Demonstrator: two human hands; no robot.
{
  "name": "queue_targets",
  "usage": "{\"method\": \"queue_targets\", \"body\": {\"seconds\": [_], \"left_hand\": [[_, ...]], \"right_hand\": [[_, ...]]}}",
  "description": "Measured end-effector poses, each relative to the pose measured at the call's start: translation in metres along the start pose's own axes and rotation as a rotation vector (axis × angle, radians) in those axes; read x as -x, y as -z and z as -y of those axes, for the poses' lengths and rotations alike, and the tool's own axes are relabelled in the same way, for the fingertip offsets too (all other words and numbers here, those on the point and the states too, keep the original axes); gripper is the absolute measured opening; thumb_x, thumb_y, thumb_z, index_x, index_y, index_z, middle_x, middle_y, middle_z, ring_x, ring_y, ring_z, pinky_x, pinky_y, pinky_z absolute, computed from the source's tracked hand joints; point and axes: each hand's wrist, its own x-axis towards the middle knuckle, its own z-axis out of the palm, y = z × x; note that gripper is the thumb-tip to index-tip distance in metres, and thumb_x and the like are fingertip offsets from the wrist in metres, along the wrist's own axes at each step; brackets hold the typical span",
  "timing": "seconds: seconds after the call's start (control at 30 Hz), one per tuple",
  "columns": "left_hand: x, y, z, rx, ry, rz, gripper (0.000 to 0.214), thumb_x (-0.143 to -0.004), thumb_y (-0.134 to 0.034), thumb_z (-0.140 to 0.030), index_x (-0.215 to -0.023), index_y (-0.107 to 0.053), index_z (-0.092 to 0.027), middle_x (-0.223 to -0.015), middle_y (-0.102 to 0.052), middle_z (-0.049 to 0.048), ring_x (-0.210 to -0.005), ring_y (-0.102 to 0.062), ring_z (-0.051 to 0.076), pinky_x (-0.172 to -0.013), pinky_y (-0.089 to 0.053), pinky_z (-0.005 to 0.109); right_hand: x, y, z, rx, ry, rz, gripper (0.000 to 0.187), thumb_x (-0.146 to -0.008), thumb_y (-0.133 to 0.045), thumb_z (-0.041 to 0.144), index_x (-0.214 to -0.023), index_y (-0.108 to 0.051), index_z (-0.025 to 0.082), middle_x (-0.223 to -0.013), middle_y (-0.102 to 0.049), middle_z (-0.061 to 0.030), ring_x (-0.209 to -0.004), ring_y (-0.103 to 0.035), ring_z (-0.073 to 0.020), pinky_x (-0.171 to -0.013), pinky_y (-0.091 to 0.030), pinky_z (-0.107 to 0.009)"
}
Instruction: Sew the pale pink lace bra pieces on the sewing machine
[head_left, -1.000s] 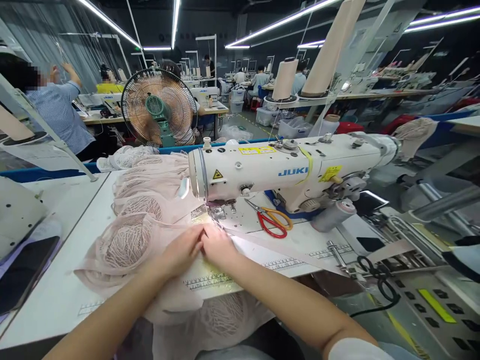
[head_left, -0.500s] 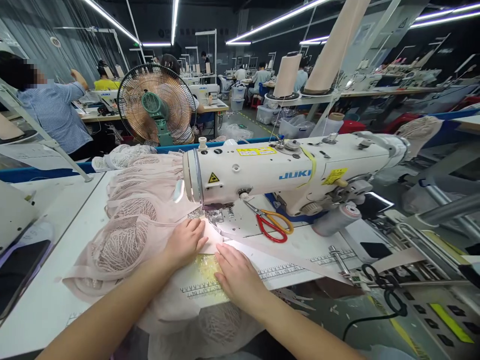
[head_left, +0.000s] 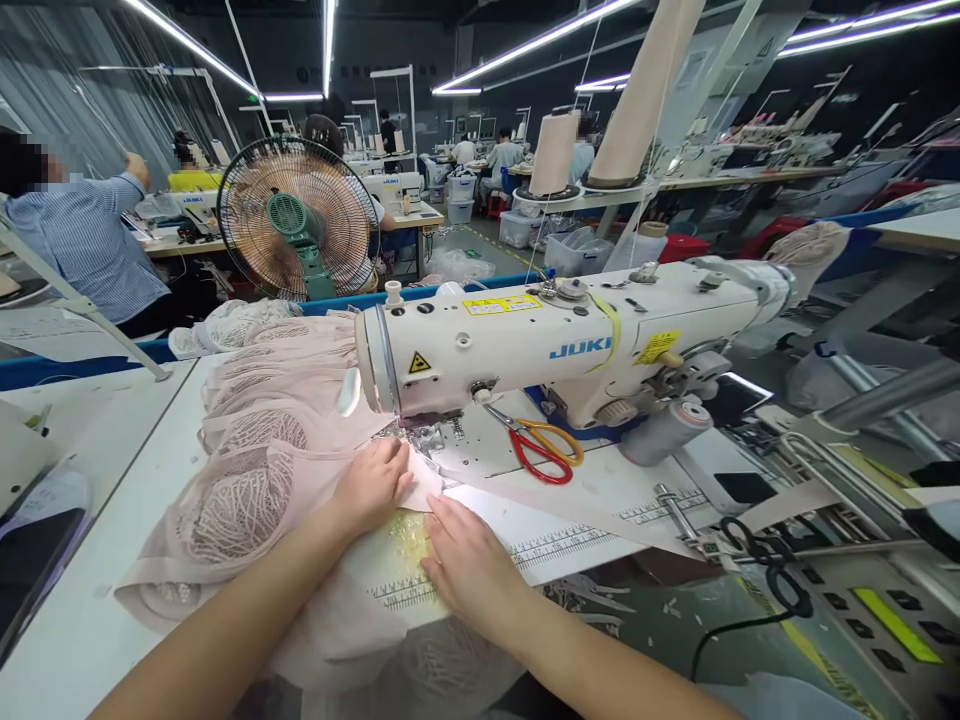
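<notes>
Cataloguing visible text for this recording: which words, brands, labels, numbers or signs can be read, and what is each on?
"JUKI": blue, on the near sewing machine.
"JUKI": small, on two background sewing machines.
Warning triangle: a sign on the near machine's left end.
Too small or blurred to read: yellow labels, ruler numbers, wall lettering.

Long tube lights glowed white overhead, while the far wall stayed dim. A small bright pool washed out the pale fabric near the sewing machine's head. Wide-angle distortion stretched the outer edges; distant workers looked soft, and pixelated patches sat at far left.
</notes>
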Motion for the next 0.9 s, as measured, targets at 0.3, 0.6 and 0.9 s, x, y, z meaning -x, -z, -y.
{"method": "queue_targets", "body": {"seconds": [0.3,0.6,0.9], "left_hand": [[-0.014,-0.002,0.018,0.005,-0.104,-0.051,0.034,-0.091,-0.044,-0.027,-0.119,-0.058,-0.012,-0.121,-0.059,0.0171,-0.110,-0.057,0.027,-0.091,-0.051,0.040],[0.009,0.018,-0.006,-0.027,-0.163,-0.041,0.030,-0.091,-0.036,-0.015,-0.086,-0.065,-0.019,-0.104,-0.066,0.0092,-0.081,-0.062,0.019,-0.072,-0.053,0.032],[0.028,0.013,-0.002,0.017,-0.185,-0.110,0.033,-0.088,-0.039,-0.007,-0.109,-0.064,-0.015,-0.117,-0.065,0.0136,-0.088,-0.060,0.023,-0.077,-0.055,0.038]], "right_hand": [[-0.013,-0.002,0.006,0.016,-0.028,0.032,0.042,-0.087,-0.059,0.029,-0.122,-0.059,0.007,-0.137,-0.052,-0.0186,-0.128,-0.046,-0.0304,-0.104,-0.043,-0.043],[-0.034,-0.006,0.017,0.002,-0.051,0.072,0.053,-0.087,-0.060,0.035,-0.132,-0.052,0.007,-0.138,-0.051,-0.0187,-0.131,-0.043,-0.0307,-0.110,-0.034,-0.045],[-0.031,-0.019,0.013,-0.017,0.028,-0.005,0.048,-0.087,-0.060,0.034,-0.126,-0.056,0.007,-0.138,-0.051,-0.0195,-0.131,-0.043,-0.0289,-0.111,-0.032,-0.048]]}}
